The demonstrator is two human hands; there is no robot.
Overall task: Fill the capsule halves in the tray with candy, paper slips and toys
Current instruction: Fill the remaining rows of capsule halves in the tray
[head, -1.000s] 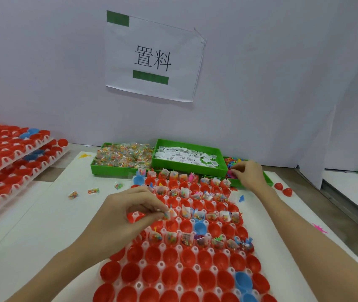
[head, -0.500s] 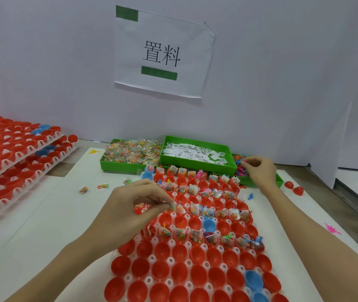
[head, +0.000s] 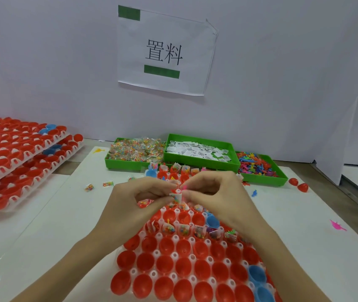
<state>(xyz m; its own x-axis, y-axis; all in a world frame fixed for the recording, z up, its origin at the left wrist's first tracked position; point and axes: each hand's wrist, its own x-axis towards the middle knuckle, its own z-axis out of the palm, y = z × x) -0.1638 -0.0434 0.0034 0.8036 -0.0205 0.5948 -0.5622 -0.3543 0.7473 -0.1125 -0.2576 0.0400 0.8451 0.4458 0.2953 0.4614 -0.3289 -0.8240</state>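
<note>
This looks like a packing station in a small factory or assembly workshop. A printed sign with Chinese characters and green bars is taped to a plain white partition that walls off the desk. Three green bins sit side by side at the back, holding bulk candy packets, paper slips and small plastic toys. A white tray carries rows of red and blue capsule halves, and stacked trays of the same halves wait on the left.

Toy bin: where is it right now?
In the head view, the toy bin sits far right in the row of three green bins, touching the paper-slip bin, beyond the right hand.
</note>
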